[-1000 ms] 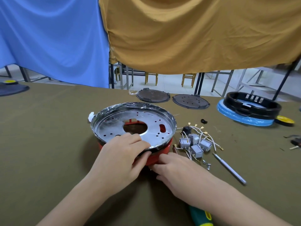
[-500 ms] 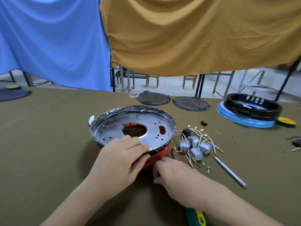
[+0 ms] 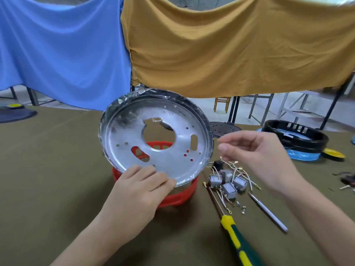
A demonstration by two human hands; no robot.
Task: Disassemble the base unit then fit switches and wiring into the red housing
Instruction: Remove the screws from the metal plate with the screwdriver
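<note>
Left hand (image 3: 137,191) grips near rim of silver plate (image 3: 153,139), tilted up off red housing (image 3: 173,196) directly beneath; right hand (image 3: 255,156) loose, holding nothing, above the switches and wiring (image 3: 228,181); disassembly apparently nearly done; fitting not begun.

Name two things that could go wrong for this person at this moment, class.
The left hand alone grips the tilted metal plate by its near edge above the red housing; it could slip or drop.

The switches, their wires and loose screws lie just beside the housing; a falling plate might scatter them.
</note>
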